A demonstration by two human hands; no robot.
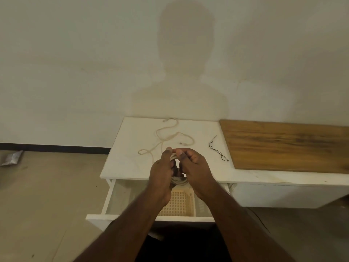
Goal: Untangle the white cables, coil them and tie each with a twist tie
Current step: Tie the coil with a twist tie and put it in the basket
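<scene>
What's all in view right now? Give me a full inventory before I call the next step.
coiled cable: one, white, held in both hands above the open drawer
loose cable: one, white, uncoiled on the white table top
twist ties: black, two as far as I can tell, on the table top right of the loose cable
table: one, white, against the wall
wooden board: one, brown, on the right part of the table
drawer: one, white, pulled open
basket: one, cream, perforated, inside the drawer
packet: one, silvery, on the floor far left
left hand: grips the coil
right hand: grips the coil
</scene>
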